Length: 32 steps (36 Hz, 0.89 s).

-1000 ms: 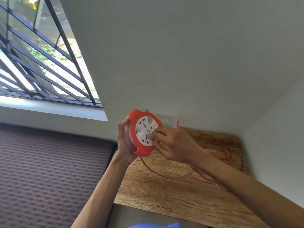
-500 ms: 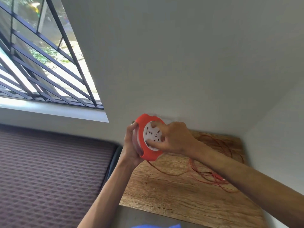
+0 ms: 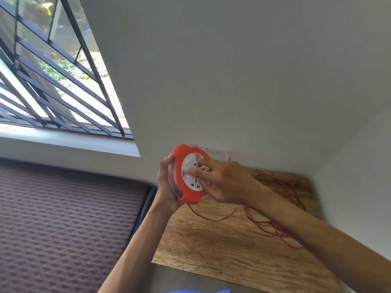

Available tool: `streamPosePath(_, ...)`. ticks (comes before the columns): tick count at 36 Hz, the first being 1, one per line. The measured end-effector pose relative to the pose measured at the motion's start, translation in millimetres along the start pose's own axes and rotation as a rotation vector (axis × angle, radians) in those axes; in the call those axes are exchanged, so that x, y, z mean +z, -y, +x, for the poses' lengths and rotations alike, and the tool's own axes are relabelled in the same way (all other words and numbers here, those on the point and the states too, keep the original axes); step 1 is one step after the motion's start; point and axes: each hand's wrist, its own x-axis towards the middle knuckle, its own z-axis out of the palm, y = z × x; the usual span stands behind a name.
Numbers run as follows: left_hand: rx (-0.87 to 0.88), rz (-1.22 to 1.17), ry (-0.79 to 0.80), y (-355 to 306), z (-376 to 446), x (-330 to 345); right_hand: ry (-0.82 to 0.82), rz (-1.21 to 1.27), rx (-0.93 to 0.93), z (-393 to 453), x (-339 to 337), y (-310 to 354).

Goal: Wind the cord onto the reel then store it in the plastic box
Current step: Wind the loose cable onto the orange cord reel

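An orange reel (image 3: 187,192) with a white socket face is held up above the wooden table (image 3: 222,246). My left hand (image 3: 168,187) grips its back rim from the left. My right hand (image 3: 222,182) presses its fingers on the white centre disc. A thin orange cord (image 3: 213,218) hangs from the reel's bottom and runs right into a loose tangle (image 3: 279,227) on the table. A clear plastic box (image 3: 218,154) stands by the wall, mostly hidden behind the reel and my right hand.
A dark patterned mattress (image 3: 63,218) lies left of the table. A barred window (image 3: 53,70) is at the upper left. White walls enclose the table at the back and right. Something blue (image 3: 198,291) peeks in at the bottom edge.
My right hand's fingers have circled on the white disc, from its right edge up over the top to its middle. The cord loop under the reel has shifted. The reel stays in my left hand.
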Motion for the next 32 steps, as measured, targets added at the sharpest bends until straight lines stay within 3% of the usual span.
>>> streamPosePath(6,-0.012,0.0,-0.021,1.5,-3.5,1.2,0.136,-0.168,-0.106,-5.0,-1.5,-10.3)
streamPosePath(11,-0.049,-0.026,-0.055,2.6,-1.6,1.7,0.077,-0.158,-0.083,-1.2,3.0,-13.8)
streamPosePath(14,-0.047,0.0,-0.07,3.8,3.7,0.0,0.034,0.003,0.107,3.4,4.8,-12.7)
streamPosePath(19,-0.119,-0.017,0.018,10.6,8.8,-2.0,-0.078,0.283,0.659,15.6,5.1,-0.7)
streamPosePath(23,-0.086,-0.044,0.062,14.0,12.6,2.8,0.023,0.508,0.987,16.6,6.6,-0.5)
streamPosePath(25,-0.073,-0.036,0.056,14.9,13.2,5.4,0.075,0.694,1.056,10.4,8.8,0.8)
streamPosePath(27,-0.073,-0.03,0.085,16.6,12.2,6.6,0.083,0.713,1.027,7.1,13.1,1.7)
streamPosePath(29,-0.072,-0.021,0.089,17.6,10.6,6.6,0.038,0.532,0.929,5.2,15.5,2.7)
streamPosePath(32,-0.054,-0.016,0.045,15.3,9.7,4.9,-0.101,0.219,0.625,-2.2,13.7,3.0)
